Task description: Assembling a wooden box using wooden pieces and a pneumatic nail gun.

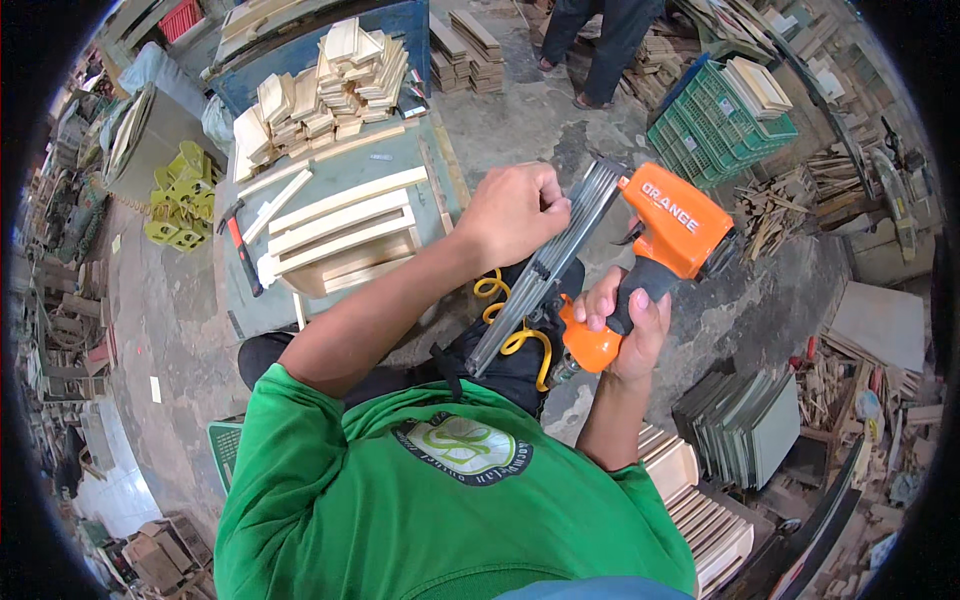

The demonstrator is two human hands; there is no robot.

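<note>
My right hand [632, 325] is wrapped around the black and orange handle of an orange nail gun [678, 218], lifted over my lap and tilted. Its long grey metal magazine [545, 265] slants down toward my waist. Beside the upper part of that magazine is my left hand [515, 208], its fingers curled in tightly; what they pinch, if anything, is hidden. A coiled yellow air hose [520, 338] hangs below the gun. To the left, a pale slatted wooden box [350, 240] rests on the green-grey worktable [400, 158], near a red-and-black handled hammer [243, 255].
A pile of cut wooden pieces [335, 85] covers the table's far end. Green crates [715, 125] stand far right, near a person's legs [600, 50]. Yellow-green parts [183, 200] lie left on the floor. Stacked panels [745, 425] and wooden boxes [700, 510] are close on my right.
</note>
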